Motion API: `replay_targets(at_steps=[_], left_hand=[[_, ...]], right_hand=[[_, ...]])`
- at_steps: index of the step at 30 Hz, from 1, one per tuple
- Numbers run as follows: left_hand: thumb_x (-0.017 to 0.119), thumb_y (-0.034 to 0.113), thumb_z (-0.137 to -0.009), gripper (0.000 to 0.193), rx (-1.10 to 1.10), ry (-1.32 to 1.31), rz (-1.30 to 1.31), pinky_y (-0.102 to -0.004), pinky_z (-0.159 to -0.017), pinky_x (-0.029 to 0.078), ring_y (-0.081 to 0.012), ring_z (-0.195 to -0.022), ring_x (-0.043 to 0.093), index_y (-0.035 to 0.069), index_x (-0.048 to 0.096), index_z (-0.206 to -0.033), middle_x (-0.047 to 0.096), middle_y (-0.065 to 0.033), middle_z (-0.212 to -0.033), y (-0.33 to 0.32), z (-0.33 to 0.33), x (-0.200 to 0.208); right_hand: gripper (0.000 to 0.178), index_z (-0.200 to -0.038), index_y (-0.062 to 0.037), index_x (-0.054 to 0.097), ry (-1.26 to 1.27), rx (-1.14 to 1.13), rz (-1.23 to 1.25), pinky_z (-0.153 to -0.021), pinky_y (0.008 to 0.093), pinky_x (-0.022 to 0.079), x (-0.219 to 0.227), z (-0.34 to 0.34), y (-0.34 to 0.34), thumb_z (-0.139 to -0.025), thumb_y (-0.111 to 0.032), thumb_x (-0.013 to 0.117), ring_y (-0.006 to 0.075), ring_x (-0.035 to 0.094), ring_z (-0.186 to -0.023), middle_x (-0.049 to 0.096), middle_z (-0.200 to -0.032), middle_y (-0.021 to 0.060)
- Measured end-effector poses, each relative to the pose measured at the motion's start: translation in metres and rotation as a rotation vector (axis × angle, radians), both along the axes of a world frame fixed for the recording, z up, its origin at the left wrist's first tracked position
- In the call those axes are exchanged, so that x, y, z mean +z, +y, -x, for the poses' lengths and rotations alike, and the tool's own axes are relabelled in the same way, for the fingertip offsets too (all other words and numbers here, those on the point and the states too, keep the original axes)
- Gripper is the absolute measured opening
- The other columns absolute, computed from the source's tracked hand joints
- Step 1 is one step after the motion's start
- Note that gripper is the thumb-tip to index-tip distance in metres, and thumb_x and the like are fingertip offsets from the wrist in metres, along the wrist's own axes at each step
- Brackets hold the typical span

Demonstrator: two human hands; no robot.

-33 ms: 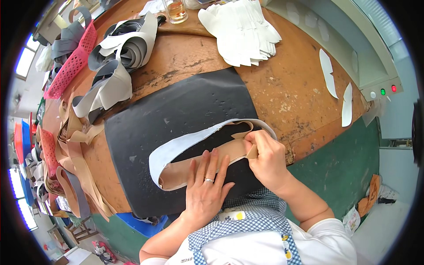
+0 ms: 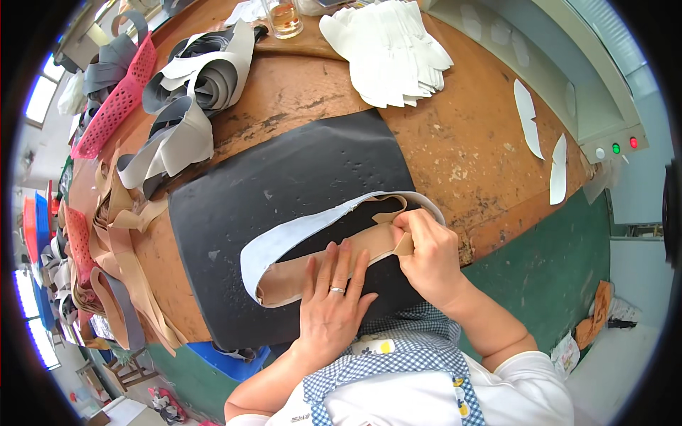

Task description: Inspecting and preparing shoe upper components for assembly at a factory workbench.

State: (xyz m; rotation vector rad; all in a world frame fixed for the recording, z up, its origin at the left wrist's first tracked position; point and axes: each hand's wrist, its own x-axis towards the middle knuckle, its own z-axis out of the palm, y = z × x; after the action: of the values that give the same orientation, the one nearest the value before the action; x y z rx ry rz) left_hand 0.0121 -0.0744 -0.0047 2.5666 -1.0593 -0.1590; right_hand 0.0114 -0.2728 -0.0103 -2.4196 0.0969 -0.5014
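Note:
A long curved strip of material (image 2: 283, 238) lies as a loop on a black mat (image 2: 234, 195); one face is pale blue, the other tan. My left hand (image 2: 332, 312), a ring on one finger, rests with fingers spread on the tan face, pressing its near run against the mat. At the loop's right end my right hand (image 2: 431, 257) pinches the edge of the strip between thumb and fingers. A small tan flap (image 2: 404, 246) sticks out beneath those fingers. The exact point of the pinch is partly hidden by them.
Grey-and-white rolled strips (image 2: 177, 128) and tan strips (image 2: 121, 241) lie left of the mat. Beyond it are a stack of white cut pieces (image 2: 387, 53) and a glass (image 2: 285, 20). Two white pieces (image 2: 527, 117) lie near a machine (image 2: 611, 145) at right. A pink basket (image 2: 121, 103) stands far left.

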Motion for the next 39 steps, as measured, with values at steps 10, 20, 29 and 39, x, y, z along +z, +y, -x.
replay_targets(at_steps=[10, 20, 29, 39], left_hand=[[0.076, 0.026, -0.080, 0.078, -0.129, 0.003, 0.136, -0.0507, -0.118, 0.031, -0.0350, -0.144, 0.036, -0.011, 0.045, -0.141, 0.040, -0.0236, -0.150, -0.038, -0.011, -0.006], [0.076, 0.016, -0.081, 0.074, 0.011, -0.025, 0.068, -0.0509, -0.109, 0.041, -0.0370, -0.132, 0.050, -0.008, 0.044, -0.143, 0.048, -0.0236, -0.145, -0.003, -0.003, 0.009], [0.066, 0.010, -0.092, 0.013, 0.383, 0.060, 0.296, -0.0424, -0.065, 0.054, -0.0330, -0.074, 0.069, 0.002, 0.061, -0.101, 0.068, -0.0142, -0.081, -0.014, -0.052, -0.002], [0.068, -0.003, -0.091, 0.038, 0.436, 0.012, 0.553, -0.0348, -0.055, 0.054, -0.0274, -0.064, 0.069, -0.004, 0.050, -0.124, 0.066, -0.0140, -0.079, -0.006, -0.034, -0.003]], right_hand=[[0.020, -0.094, -0.0019, 0.061, 0.035, -0.085, 0.036, -0.065, 0.0403, 0.054, 0.002, 0.007, -0.007, -0.081, -0.005, 0.076, 0.0321, 0.068, -0.076, 0.065, -0.086, 0.0115], [0.013, -0.097, 0.0014, 0.063, 0.075, 0.164, -0.278, -0.066, 0.0351, 0.055, 0.006, 0.005, 0.006, -0.085, 0.006, 0.067, 0.0286, 0.069, -0.077, 0.064, -0.089, 0.0135], [0.015, -0.098, 0.0014, 0.062, 0.094, 0.194, -0.199, -0.067, 0.0395, 0.055, 0.001, -0.005, 0.024, -0.085, 0.000, 0.069, 0.0350, 0.068, -0.080, 0.066, -0.093, 0.0160], [0.011, -0.094, 0.0016, 0.061, 0.213, 0.156, -0.202, -0.069, 0.0418, 0.054, 0.004, -0.011, 0.018, -0.086, -0.003, 0.067, 0.0376, 0.067, -0.082, 0.066, -0.089, 0.0173]])
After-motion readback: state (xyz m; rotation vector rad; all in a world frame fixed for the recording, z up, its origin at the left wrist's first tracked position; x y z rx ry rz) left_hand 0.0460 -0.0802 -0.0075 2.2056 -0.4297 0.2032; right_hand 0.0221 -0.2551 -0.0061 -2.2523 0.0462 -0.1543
